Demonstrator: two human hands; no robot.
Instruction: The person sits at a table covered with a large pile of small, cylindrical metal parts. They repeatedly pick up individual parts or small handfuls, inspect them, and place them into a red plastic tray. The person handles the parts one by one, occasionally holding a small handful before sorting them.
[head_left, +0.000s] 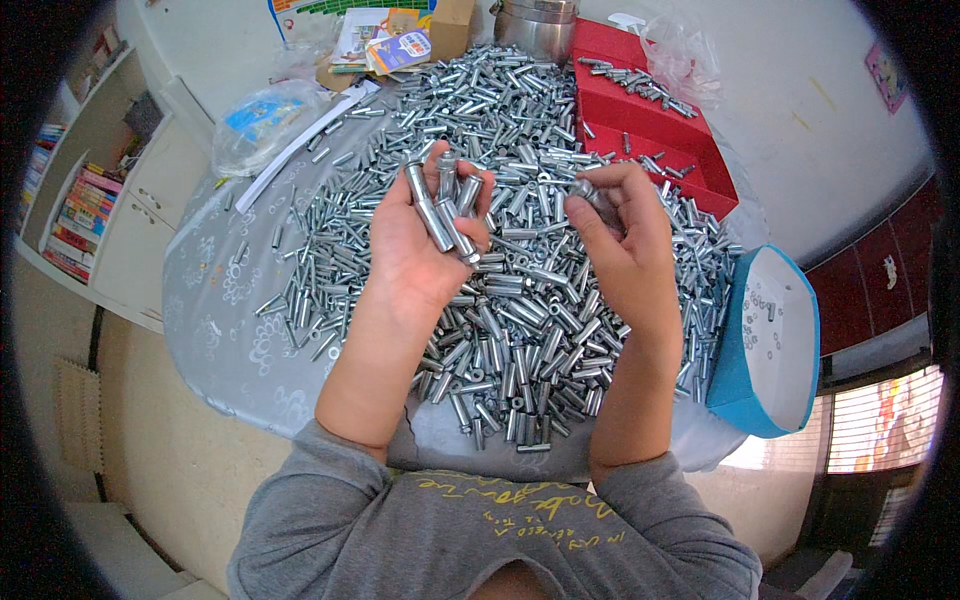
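Note:
My left hand (409, 251) is turned palm up above the pile, its fingers curled around several metal sleeve anchors (431, 214). A nut shows at the lower end of one of them. To the right, my right hand (637, 232) pinches a small metal part (589, 191) between thumb and fingers. That part is blurred and partly hidden, so I cannot tell whether it is one piece or more. Under both hands spreads a large heap of loose shiny anchors, bolts and sleeves (517, 311).
A red box (720, 187) holding some anchors stands at the back right. A blue box (727, 375) with small rings inside sits at the right edge. Behind the heap are a steel pot (536, 34) and booklets (401, 51). A plastic bag (262, 124) and white strip (300, 146) lie left.

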